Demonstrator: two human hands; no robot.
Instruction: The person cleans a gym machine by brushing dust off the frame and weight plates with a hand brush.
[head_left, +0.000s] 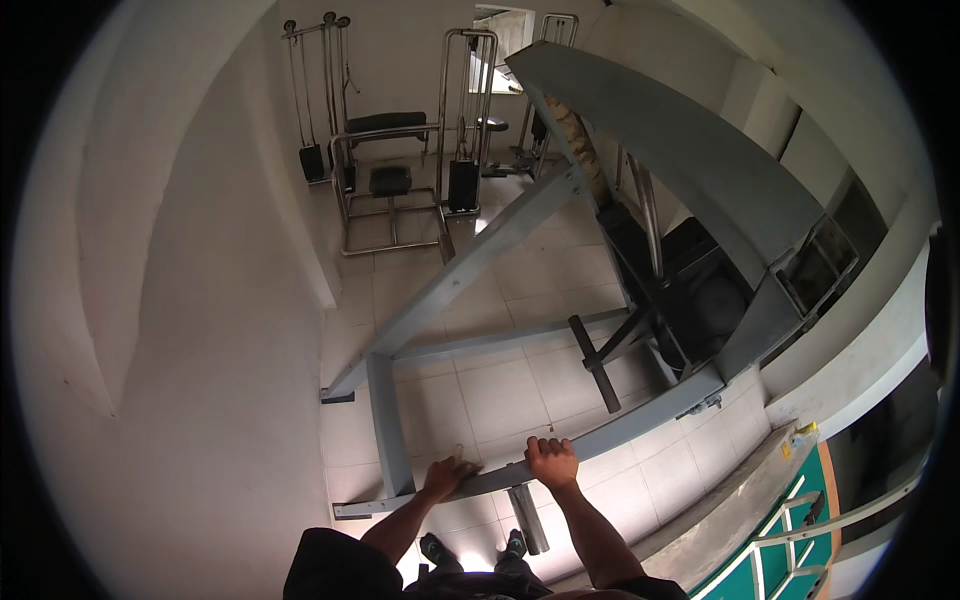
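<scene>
A grey steel beam (637, 427) of a gym machine frame runs across in front of me. My right hand (553, 459) is wrapped over its top, knuckles up. To the left, my left hand (448, 474) rests at the same beam with its fingers apart, slightly blurred, one finger raised. A bare metal peg (529, 521) juts from the beam towards me, below and between my hands. From the beam's left part a grey crossbar (388, 431) leads away to a slanted grey strut (480, 262).
A black-padded T-shaped bar (596, 365) sticks out inside the frame. Black machine parts (697, 300) stand at right under a wide grey upright (675, 135). A white wall (225, 375) borders the left. Farther back are cable machines (390, 180). My shoes (435, 549) are on the tiled floor (495, 397).
</scene>
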